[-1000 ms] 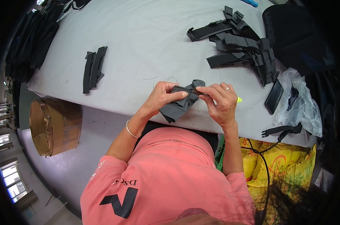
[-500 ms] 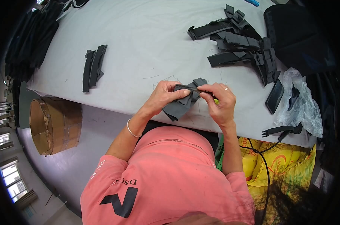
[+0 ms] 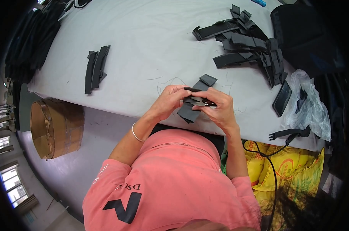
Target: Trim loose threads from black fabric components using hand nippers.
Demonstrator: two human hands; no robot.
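Observation:
At the table's near edge, my left hand (image 3: pixel 168 101) pinches a dark grey folded fabric strip (image 3: pixel 188 114). The strip's far end sticks out beyond my fingers and its lower end hangs toward me. My right hand (image 3: pixel 222 107) is closed around small thread snips (image 3: pixel 208 102) with dark handles. Their blades point left and lie against the strip, beside my left fingertips. The right index finger and thumb reach to the fabric too. Whether the blades touch a thread is too small to tell.
A heap of similar grey strips (image 3: pixel 251 46) lies far right; two more strips (image 3: pixel 96 70) lie left. A phone (image 3: pixel 282 99), a clear plastic bag (image 3: pixel 309 106) and a black buckle strap (image 3: pixel 290 133) sit right. A cardboard box (image 3: pixel 57 129) stands left below the table, yellow sacks (image 3: pixel 290 165) right.
My right hand has moved left and down toward my left hand, and the snips' blades now show. The strip has turned and lies straighter between my hands.

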